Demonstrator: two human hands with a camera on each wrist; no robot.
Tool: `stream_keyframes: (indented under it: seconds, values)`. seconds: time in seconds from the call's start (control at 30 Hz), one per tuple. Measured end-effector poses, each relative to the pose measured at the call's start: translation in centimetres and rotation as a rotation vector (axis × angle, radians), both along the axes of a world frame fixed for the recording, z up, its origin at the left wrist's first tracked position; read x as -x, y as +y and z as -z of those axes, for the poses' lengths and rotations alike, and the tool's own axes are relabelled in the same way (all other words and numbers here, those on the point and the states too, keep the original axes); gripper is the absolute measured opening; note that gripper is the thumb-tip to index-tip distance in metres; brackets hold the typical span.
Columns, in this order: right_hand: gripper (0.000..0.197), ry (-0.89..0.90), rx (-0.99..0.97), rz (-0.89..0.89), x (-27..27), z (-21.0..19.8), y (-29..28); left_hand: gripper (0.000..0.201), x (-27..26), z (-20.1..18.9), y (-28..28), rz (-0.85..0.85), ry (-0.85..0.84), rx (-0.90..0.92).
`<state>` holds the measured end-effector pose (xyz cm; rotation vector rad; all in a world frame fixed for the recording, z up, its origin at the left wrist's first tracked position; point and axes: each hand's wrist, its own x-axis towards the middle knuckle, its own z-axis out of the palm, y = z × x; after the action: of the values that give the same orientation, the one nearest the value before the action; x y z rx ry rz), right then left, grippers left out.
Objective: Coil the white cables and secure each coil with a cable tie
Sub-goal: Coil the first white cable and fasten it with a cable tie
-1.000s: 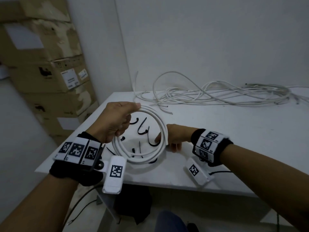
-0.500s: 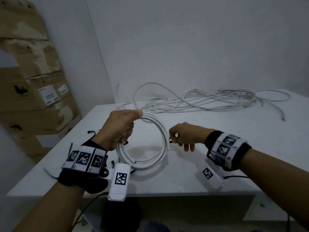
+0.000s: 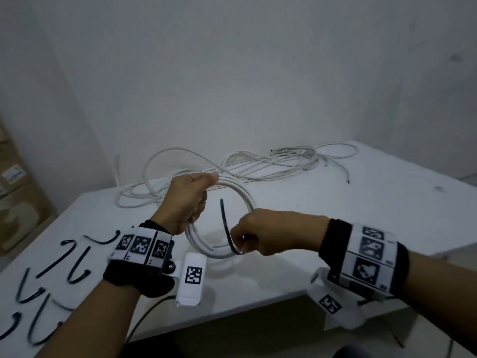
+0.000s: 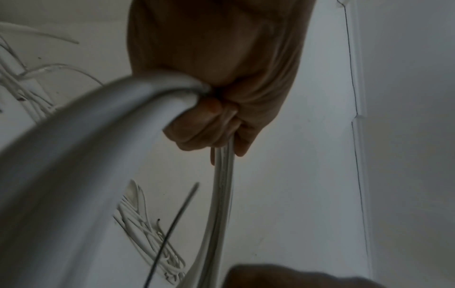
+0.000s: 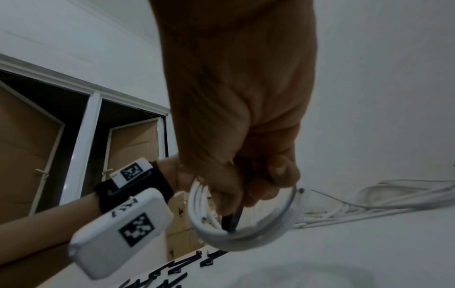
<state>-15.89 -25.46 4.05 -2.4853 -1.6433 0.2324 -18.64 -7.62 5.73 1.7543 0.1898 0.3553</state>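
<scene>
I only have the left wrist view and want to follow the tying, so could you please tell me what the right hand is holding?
Observer: The right hand pinches a black cable tie at the bottom of the coil.
Operator: Is it fastened yet?
Observer: Not that I can see; its free end sticks up inside the loop.
Operator: Are more ties available?
Observer: Yes, spare ties lie on the table beside the left forearm.
</scene>
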Motion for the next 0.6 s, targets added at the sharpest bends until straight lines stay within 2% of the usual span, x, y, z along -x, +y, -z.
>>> stream_keyframes:
  seconds: [0.17, 0.27, 0.37, 0.43, 0.5, 0.6]
  values:
    - [0.039, -0.105, -0.262, 0.095, -1.8, -1.8, -0.2, 0.028, -0.3, 0.7, -1.9, 0.025, 0.021, -0.063]
    - [0.032, -0.167, -0.41, 0.088, -1.8, -2.5, -0.6, 0.035, -0.3, 1.3, -2.0, -0.005, 0.033, -0.031]
    - [0.02, -0.21, -0.464, 0.068, -1.5, -2.1, -0.8, 0.04, 0.1, 1.6, -1.9, -0.002, 0.043, -0.011]
    - [0.014, -0.239, -0.495, 0.052, -1.3, -1.6, -0.8, 0.031, 0.4, 1.6, -2.0, 0.023, 0.032, -0.009]
    - [0.017, -0.24, -0.561, 0.043, -1.1, -1.1, -0.8, 0.024, 0.5, 1.6, -2.1, 0.033, 0.015, -0.002]
    - [0.012, -0.211, -0.64, 0.051, -0.9, -0.9, -1.2, 0.022, 0.6, 1.9, -2.1, 0.042, -0.005, 0.013]
